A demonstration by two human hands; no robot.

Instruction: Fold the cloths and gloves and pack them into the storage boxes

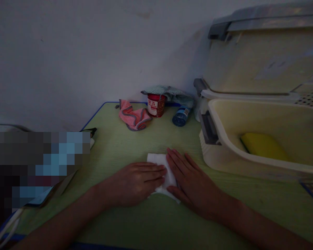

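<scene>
A folded white sheet, tissue or thin cloth [160,159], lies flat on the green table [114,225]. My left hand [135,184] rests across its left part with the fingers stretched out. From the other side my right hand [190,182] lies flat over the right edge, fingers extended and pointing away from me. Both palms face down, and the fingertips of the two hands nearly meet over the white sheet. Part of the sheet is hidden under the fingers.
At the back lie a pink cloth [134,116], a red container [155,105], a grey-green cloth [169,92] and a blue bottle [182,116]. Right, an open cream storage bin [211,152] holds a yellow item [263,146]. A pixelated area covers the left side.
</scene>
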